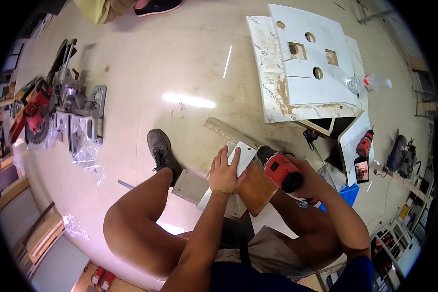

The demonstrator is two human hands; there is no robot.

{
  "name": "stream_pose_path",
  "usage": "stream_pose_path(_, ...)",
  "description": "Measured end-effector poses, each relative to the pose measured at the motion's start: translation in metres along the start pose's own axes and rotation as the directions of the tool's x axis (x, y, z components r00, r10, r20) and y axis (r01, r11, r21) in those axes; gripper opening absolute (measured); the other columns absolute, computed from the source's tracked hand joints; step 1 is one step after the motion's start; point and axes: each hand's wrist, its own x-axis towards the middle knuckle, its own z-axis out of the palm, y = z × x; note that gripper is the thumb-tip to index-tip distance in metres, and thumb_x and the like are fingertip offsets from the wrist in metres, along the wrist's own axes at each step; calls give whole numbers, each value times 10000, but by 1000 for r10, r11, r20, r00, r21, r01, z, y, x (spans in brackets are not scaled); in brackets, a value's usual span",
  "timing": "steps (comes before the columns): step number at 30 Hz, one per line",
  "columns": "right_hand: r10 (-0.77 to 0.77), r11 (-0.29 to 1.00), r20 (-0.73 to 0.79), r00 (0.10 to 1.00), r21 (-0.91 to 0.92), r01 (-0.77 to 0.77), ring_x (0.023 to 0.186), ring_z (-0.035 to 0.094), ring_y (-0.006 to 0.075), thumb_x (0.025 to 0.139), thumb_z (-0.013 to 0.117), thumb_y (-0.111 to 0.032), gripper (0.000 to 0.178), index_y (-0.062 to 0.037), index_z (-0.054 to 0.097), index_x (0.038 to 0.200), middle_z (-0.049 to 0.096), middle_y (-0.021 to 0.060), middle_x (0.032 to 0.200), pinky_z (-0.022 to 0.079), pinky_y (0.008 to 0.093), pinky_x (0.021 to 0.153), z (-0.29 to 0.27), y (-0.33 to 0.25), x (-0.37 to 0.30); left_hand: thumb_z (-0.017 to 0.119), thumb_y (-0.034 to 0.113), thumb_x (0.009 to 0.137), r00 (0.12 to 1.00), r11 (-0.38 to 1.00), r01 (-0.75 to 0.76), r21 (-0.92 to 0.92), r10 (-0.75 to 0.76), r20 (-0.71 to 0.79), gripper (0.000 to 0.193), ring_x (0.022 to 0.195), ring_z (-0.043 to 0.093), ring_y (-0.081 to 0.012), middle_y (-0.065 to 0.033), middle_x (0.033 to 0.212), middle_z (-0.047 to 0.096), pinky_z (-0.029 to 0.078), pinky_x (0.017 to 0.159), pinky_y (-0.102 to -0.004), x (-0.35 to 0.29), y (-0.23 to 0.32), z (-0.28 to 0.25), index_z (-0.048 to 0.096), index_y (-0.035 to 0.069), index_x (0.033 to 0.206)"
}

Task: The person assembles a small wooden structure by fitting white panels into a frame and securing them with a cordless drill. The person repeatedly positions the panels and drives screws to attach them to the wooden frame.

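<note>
My left hand (224,174) holds a small white board (243,158) from above, its fingers spread over the face and left edge. The board is part of a cluster of wooden pieces between my legs. Beside it is a brown wooden panel (256,189), and a long narrow wood strip (228,131) reaches away to the far left. My right hand (304,177) is closed around the handle of a red and black cordless drill (281,170). The drill's nose points left at the board's right edge. Its tip and any screw there cannot be made out.
White panels (316,58) with cut-out holes lie stacked at the far right, a plastic bottle (374,83) on them. Another red drill (365,143) and a phone (361,170) are nearby. A mitre saw (39,117) stands left. Someone's shoe (158,7) shows at the far edge.
</note>
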Motion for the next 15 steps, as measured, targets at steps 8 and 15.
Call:
stream_pose_path(8, 74, 997, 135, 988, -8, -73, 919, 637, 476, 682, 789, -99, 467, -32, 565, 1086, 691, 228, 890, 516, 431, 764, 12, 7, 15, 728, 436, 786, 998, 998, 56, -6, -56, -5, 789, 1323, 477, -390, -204, 1464, 462, 436, 1063, -480, -7, 0, -3, 458, 222, 1497)
stream_pose_path(15, 28, 999, 91, 995, -35, -25, 943, 653, 456, 673, 784, -95, 549, -31, 556, 1168, 698, 214, 935, 520, 414, 784, 18, 7, 15, 727, 433, 786, 998, 997, 64, -37, -65, -17, 774, 1315, 487, -376, -197, 1440, 483, 434, 1068, -474, -6, 0, -4, 469, 236, 1489)
